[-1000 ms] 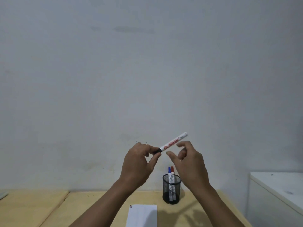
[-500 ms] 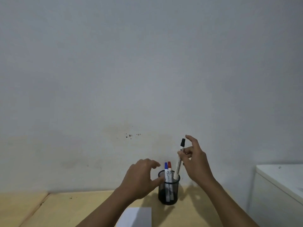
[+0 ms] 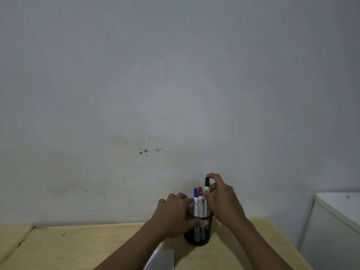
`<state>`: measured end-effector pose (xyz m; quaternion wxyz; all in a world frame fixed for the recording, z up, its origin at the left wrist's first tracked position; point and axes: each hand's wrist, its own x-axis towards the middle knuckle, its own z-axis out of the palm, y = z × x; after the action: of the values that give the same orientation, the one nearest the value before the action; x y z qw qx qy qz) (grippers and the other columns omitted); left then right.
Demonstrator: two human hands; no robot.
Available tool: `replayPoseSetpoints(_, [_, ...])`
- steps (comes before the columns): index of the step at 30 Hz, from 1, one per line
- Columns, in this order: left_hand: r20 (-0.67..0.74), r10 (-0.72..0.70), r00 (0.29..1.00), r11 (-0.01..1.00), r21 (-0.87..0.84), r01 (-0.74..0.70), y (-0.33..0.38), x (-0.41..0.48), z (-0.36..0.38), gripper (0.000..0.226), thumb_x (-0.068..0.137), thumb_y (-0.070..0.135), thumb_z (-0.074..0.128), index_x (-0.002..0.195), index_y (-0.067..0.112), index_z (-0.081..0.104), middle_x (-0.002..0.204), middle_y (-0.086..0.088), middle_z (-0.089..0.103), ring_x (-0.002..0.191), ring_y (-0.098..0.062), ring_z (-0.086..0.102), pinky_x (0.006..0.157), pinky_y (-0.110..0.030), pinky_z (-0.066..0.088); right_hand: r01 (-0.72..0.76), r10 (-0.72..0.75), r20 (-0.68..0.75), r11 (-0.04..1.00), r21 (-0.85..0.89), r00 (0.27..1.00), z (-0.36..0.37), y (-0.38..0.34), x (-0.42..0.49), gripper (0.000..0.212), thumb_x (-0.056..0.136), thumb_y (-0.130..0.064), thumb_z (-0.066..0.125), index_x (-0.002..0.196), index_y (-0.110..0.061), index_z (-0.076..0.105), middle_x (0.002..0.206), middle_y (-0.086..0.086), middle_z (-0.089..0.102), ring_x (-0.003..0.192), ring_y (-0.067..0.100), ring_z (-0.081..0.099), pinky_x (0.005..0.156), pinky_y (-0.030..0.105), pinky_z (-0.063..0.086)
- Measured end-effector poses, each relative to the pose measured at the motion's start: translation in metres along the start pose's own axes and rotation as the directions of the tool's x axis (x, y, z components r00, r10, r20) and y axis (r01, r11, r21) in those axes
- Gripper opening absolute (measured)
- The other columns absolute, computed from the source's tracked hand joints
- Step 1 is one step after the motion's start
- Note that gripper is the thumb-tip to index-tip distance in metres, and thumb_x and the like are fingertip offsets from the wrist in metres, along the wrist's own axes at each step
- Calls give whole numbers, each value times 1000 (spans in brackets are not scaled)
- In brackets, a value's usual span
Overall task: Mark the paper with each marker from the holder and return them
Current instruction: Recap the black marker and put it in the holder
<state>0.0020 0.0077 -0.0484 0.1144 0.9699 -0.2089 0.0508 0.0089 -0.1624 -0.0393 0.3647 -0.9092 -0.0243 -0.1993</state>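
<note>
While the black-capped marker [image 3: 206, 185] stood nearly upright with its lower barrel already down inside the mesh holder [image 3: 198, 233], its cap rode higher than the caps of the blue marker [image 3: 195, 194] and the red marker [image 3: 200, 192] beside it, so it did not look fully seated. The right hand [image 3: 224, 201] pinched its upper barrel, fingers closed around it and the forefinger curled over the cap. The left hand [image 3: 173, 217] was wrapped against the holder's near side at the rim, fingers bent onto the mesh, apparently steadying it.

The likeliest fault from here was the marker catching on the two already inside: the three barrels stood crowded together, and a downward push against a neighbour could have jammed it or tipped the holder toward the wall [image 3: 175, 94]. The holder looked light and narrow at its foot, so if the left hand had let go too soon, a sideways nudge from the right could have toppled it and spilled all three across the wooden table [image 3: 78, 246]. A looser risk lay with the cap; whether it was pressed fully home could not be told.

The paper [image 3: 161, 260] lay at the bottom edge of the view, near the holder but apart from it, mostly cut off, so any marks on it were hidden.
</note>
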Motion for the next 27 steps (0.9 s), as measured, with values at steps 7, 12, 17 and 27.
replayPoseSetpoints(7, [-11,-3,1000,1000,3,3,-2,4,4,65,84,65,55,139,32,46,137,0,50,120,-22,45,101,-44,36,-57,58,15,996,-62,998,16,4,-1,44,89,-30,70,129,-32,50,110,2,72,83,15,65,71,31,59])
replayPoseSetpoints(12, [-11,-2,1000,1000,17,2,-3,2,5,65,84,65,55,138,29,50,139,1,47,121,-22,44,101,-44,35,-99,99,-10,995,-32,995,21,5,4,33,92,-32,65,122,-36,51,105,4,73,84,16,69,71,35,61])
replayPoseSetpoints(17, [-11,1,1000,1000,0,-1,-7,3,8,60,83,66,55,131,31,56,139,4,45,121,-20,43,101,-44,36,-39,38,-10,986,-163,999,18,4,6,34,98,-28,58,130,-28,50,112,4,71,89,18,67,70,31,57])
replayPoseSetpoints(27, [-44,25,999,1000,-15,-26,6,-15,-11,59,79,68,58,126,31,59,135,4,50,116,-20,46,98,-43,37,-36,35,-7,979,-201,999,0,-9,-16,39,96,-29,58,134,-28,55,124,-1,69,107,19,65,88,38,55])
